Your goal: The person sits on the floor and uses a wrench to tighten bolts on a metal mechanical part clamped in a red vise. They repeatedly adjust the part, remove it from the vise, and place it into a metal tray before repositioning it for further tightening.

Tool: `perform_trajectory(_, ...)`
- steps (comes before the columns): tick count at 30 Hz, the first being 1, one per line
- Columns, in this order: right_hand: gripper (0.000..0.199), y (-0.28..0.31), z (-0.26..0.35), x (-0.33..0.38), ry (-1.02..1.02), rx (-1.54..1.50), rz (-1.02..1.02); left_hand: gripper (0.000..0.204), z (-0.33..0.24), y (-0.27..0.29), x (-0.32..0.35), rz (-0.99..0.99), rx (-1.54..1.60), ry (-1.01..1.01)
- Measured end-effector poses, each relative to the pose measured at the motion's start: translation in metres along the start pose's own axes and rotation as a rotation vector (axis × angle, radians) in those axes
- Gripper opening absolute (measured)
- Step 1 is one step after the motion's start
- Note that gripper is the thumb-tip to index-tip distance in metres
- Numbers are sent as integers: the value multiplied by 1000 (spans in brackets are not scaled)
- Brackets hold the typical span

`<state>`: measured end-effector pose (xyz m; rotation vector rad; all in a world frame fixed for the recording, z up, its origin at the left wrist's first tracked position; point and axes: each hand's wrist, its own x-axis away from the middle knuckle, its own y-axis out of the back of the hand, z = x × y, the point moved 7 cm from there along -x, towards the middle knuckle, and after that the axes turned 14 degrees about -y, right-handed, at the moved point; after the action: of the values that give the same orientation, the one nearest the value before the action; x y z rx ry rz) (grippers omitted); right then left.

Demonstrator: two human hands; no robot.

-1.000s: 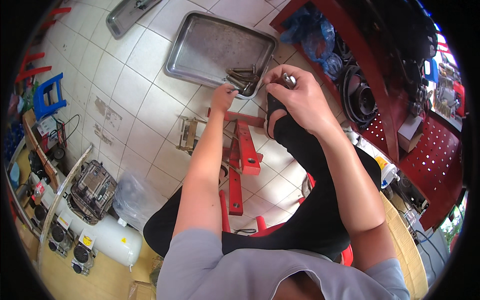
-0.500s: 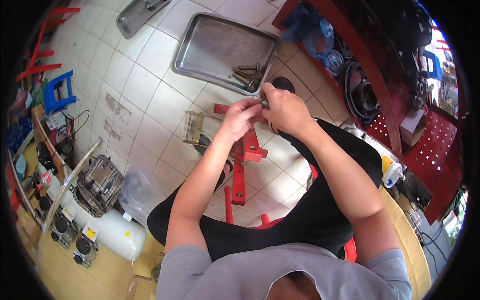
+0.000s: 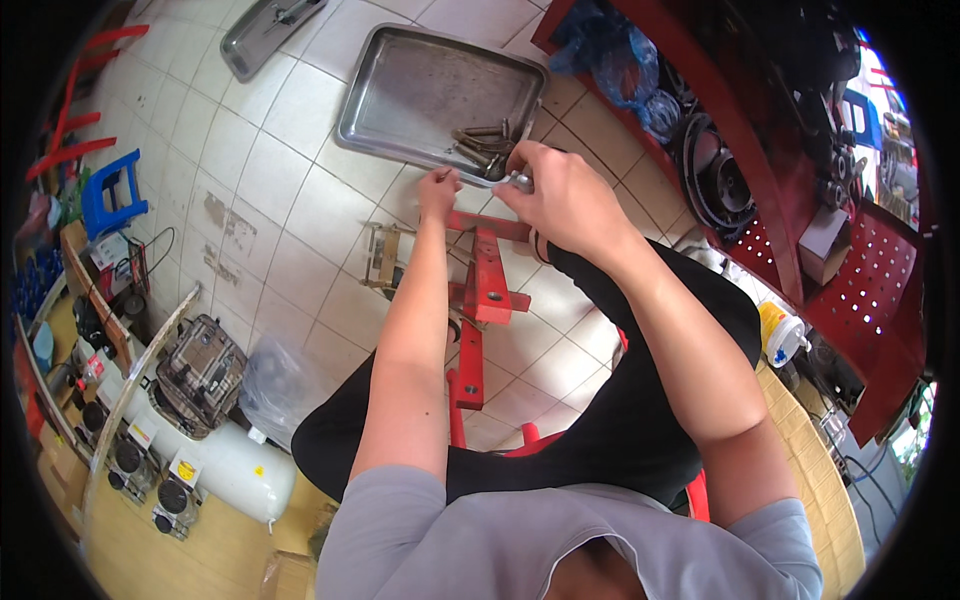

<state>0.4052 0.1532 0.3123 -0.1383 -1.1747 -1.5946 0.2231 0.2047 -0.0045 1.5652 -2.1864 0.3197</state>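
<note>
My right hand [image 3: 572,200] is closed around a small silvery metal part [image 3: 520,182], which shows between thumb and fingers; its exact kind cannot be made out. To its left, my left hand [image 3: 438,194] has its fingers pinched together, and whatever they hold is too small to name. Both hands are by the near rim of a steel tray [image 3: 365,85]. Several brownish bolt-like metal pieces [image 3: 480,145] lie in that tray's near right corner. Beneath my hands stands a red metal frame [image 3: 490,280] with holes in its bars, between my knees.
A smaller steel tray [image 3: 240,50] lies at the far left. On the right, a red metal rack [image 3: 775,190] holds round dark parts and blue plastic. A white tank [image 3: 235,470], a metal housing [image 3: 200,365] and a blue stool [image 3: 113,195] are at the left.
My hands were together and have come apart. The left has moved left and away from me to the tray's edge; the right has shifted slightly left, and the silvery part shows more.
</note>
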Motion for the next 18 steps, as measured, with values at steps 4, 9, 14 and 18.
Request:
perform_trajectory(4, 34, 6, 11, -2, 41, -40, -37, 34, 9, 97, 26, -304, -439, -244)
perform_trajectory(9, 38, 9, 1, -3, 65, -37, -91, 45, 10, 206, 132, -772, -704, -20)
perform_trajectory(14, 42, 3, 8, 1, 23, 21, -35, 54, 75, 216, 188, -403, -397, 547)
perform_trajectory(18, 41, 0, 14, 4, 40, 23, -25, 45, 101, 152, 183, -252, 9, 598)
